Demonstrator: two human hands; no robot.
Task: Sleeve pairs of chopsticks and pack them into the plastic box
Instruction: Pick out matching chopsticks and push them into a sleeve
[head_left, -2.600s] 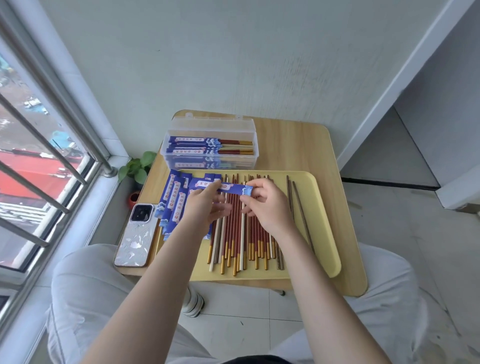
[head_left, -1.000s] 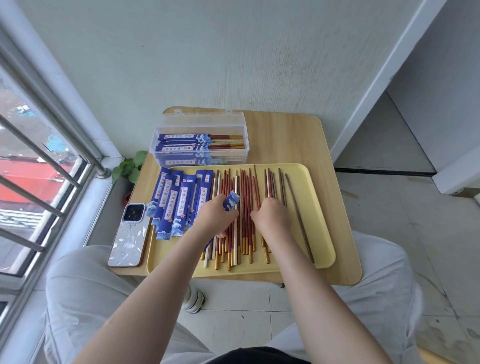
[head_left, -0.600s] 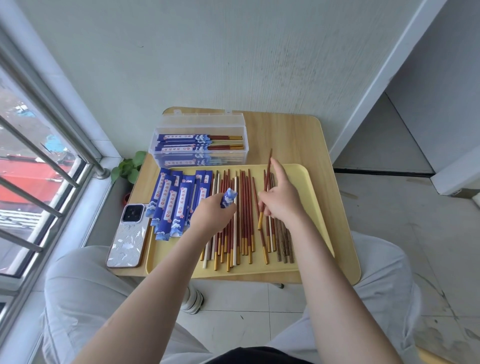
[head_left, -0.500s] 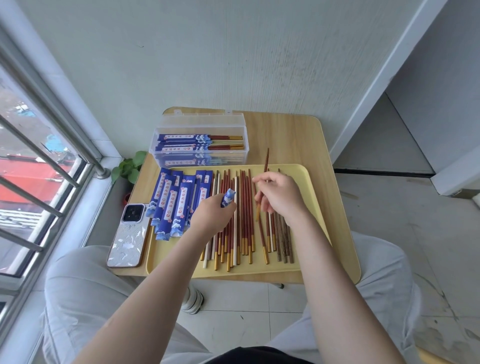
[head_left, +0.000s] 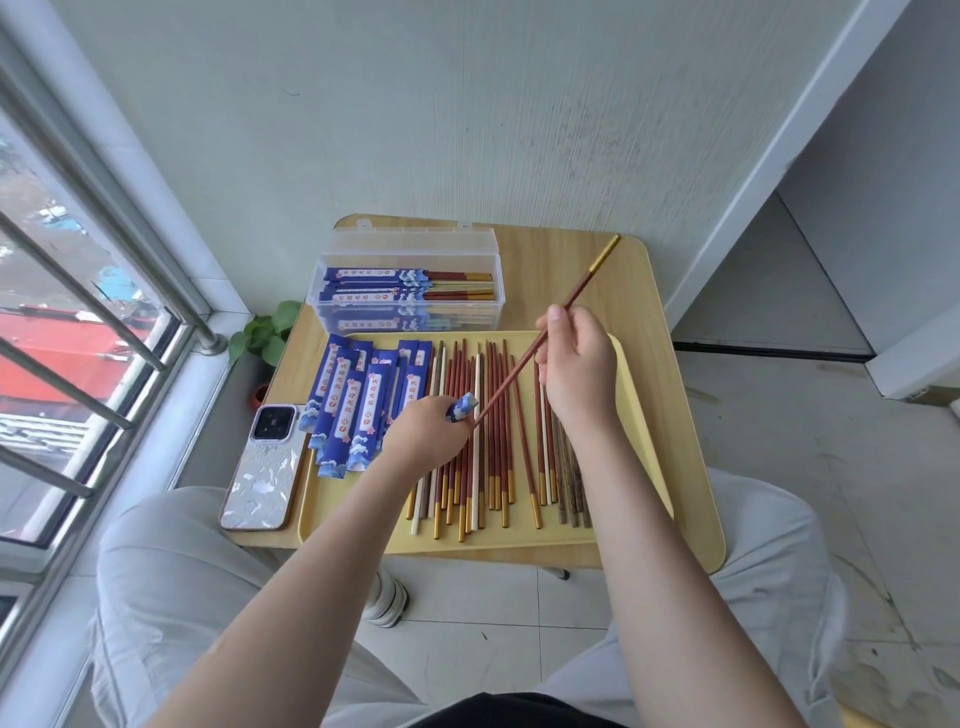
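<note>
Right hand (head_left: 576, 369) aims red chopstick (head_left: 563, 306) at left hand's (head_left: 426, 439) sleeve (head_left: 461, 408).

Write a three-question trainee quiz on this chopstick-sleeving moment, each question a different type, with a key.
1. True or false: the right hand holds a red chopstick with its gold end pointing away from the person.
2. Multiple choice: what does the left hand grip? A) a phone B) a blue paper sleeve C) a white chopstick
3. Fill in: the sleeved pairs already packed lie in the clear ____ at the far side of the table.

Key: 1 true; 2 B; 3 plastic box. The loose chopsticks and empty sleeves lie on the yellow tray; a phone lies beside the tray.
</note>
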